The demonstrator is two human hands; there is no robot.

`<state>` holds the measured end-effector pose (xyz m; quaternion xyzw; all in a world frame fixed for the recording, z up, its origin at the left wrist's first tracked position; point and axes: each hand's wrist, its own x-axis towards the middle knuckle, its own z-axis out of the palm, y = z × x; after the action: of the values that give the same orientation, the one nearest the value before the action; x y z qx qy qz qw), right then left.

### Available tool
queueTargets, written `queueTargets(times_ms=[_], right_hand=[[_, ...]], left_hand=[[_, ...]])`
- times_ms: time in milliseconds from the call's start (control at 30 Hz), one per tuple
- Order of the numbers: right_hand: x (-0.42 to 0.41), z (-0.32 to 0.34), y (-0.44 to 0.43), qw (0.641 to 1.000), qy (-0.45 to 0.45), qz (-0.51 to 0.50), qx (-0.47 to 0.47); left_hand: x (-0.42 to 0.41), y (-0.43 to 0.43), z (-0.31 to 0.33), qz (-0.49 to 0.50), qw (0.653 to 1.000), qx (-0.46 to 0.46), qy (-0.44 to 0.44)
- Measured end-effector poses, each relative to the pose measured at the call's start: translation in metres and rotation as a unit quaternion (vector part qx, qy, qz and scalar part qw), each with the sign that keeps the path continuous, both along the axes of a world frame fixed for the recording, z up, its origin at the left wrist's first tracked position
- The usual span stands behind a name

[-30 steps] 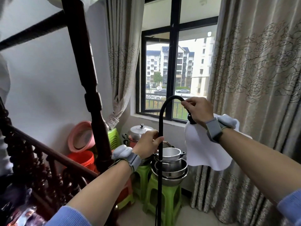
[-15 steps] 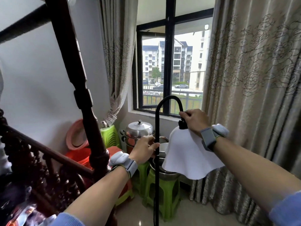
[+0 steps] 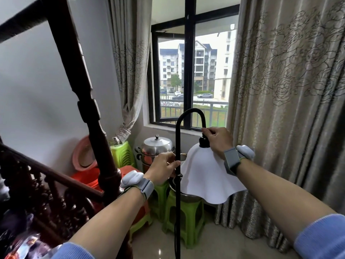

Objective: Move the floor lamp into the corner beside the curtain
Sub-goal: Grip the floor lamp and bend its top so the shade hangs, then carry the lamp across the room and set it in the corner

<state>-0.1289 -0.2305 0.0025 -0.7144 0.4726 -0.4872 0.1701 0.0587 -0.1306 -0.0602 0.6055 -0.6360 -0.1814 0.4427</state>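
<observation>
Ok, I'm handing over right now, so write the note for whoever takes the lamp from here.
Left hand: closed around the floor lamp's black pole, about mid-height.
Right hand: gripping the black socket above the white shade.
Lamp: upright, in front of the green stools stacked with metal pots, below the window. Its base is out of view, so I cannot tell whether it is lifted or standing.
Done: lamp is in hand near the window area.
Left: walk it into the corner beside the right curtain, set it down, check the shade clears the fabric and pots, release.
</observation>
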Motion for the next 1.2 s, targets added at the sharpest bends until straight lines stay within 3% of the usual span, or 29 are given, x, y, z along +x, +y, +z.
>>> queueTargets(times_ms=[267, 500, 700, 967, 1033, 1133, 1200], right_hand=[[0.0, -0.013, 0.004, 0.998, -0.054, 0.009, 0.02], [-0.026, -0.036, 0.019, 0.998, -0.045, -0.032, -0.005], [-0.066, -0.118, 0.043, 0.98, -0.117, -0.152, 0.055], [-0.07, -0.187, 0.067, 0.94, -0.239, -0.202, 0.139], [-0.064, -0.21, 0.07, 0.942, -0.214, -0.182, 0.184], [-0.048, -0.252, 0.08, 0.955, -0.062, -0.098, 0.274], [-0.034, -0.277, 0.09, 0.943, 0.04, -0.035, 0.329]], left_hand=[[-0.004, 0.006, 0.006, -0.019, 1.0, 0.016, -0.001], [0.001, 0.011, 0.013, -0.037, 0.999, 0.012, -0.032], [-0.01, 0.011, 0.043, -0.059, 0.996, -0.017, 0.065], [-0.027, -0.006, 0.045, -0.1, 0.985, -0.011, 0.143], [-0.031, -0.008, 0.047, -0.103, 0.982, -0.017, 0.155], [-0.038, -0.01, 0.046, -0.11, 0.98, -0.027, 0.164], [-0.044, -0.011, 0.046, -0.116, 0.98, -0.034, 0.16]])
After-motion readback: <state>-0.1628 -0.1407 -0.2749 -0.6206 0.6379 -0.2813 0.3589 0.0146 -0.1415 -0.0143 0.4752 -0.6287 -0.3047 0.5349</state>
